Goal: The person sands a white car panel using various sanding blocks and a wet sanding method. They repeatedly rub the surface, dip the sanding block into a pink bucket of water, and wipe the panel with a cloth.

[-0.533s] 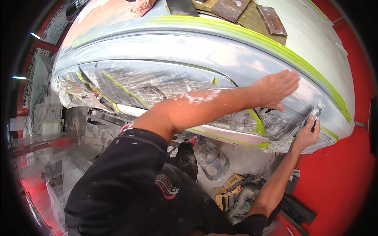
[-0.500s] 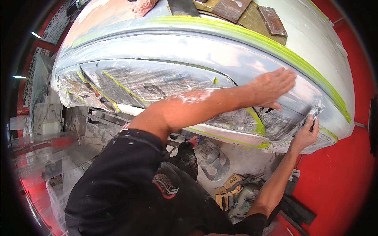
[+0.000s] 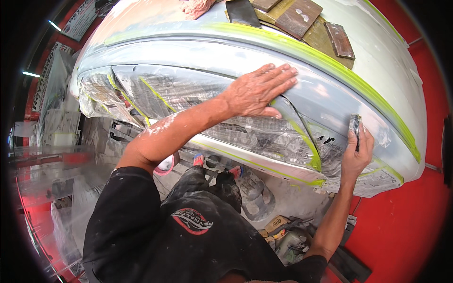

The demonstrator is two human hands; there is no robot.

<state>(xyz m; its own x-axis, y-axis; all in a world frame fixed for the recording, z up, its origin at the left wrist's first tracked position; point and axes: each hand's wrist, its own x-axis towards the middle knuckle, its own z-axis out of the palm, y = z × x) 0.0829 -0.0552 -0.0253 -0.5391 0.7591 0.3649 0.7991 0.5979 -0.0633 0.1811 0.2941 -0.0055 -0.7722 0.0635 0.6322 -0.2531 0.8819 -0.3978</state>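
My left hand [image 3: 262, 92] lies flat over the grey-and-white primed strip of a car body [image 3: 311, 87], fingers stretched out and nothing held. My right hand [image 3: 357, 153] grips a small dark sanding block [image 3: 355, 125] with a pale, dusty end, close to the same strip farther right. Just below both hands, newspaper under clear plastic [image 3: 264, 139] covers the windows. Yellow-green masking tape [image 3: 309, 155] edges this covering, and a wider band of tape [image 3: 330, 66] runs along the strip's upper side.
On the car's upper surface lie several brown and dark blocks [image 3: 299, 19] and a pink lump of cloth or sponge [image 3: 197, 7]. Boxes and a container [image 3: 292, 245] sit on the floor at lower right. Plastic-draped things [image 3: 71, 188] stand at left; a red surface [image 3: 396, 221] is at right.
My left hand has slid left along the strip. My right hand has moved up and left with the sanding block, which shows more plainly now. The whole view has shifted slightly.
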